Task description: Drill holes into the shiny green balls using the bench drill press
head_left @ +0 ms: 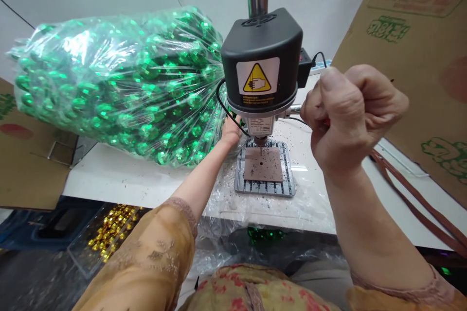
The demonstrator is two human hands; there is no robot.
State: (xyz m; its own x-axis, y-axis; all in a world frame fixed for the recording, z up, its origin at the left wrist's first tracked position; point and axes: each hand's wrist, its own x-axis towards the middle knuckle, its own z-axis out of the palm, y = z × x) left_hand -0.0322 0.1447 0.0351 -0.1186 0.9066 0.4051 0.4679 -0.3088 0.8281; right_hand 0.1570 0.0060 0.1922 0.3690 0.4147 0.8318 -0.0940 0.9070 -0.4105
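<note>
At three o'clock from my drill press point(261, 47), right hand point(346, 114) clenched on its lever point(295, 110); at eight, left hand point(231, 131), grip unclear.

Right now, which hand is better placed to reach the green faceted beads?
The left hand, I'd judge: it is beside the plastic bag holding green faceted beads, while the right hand is clenched across the drill press.
</note>
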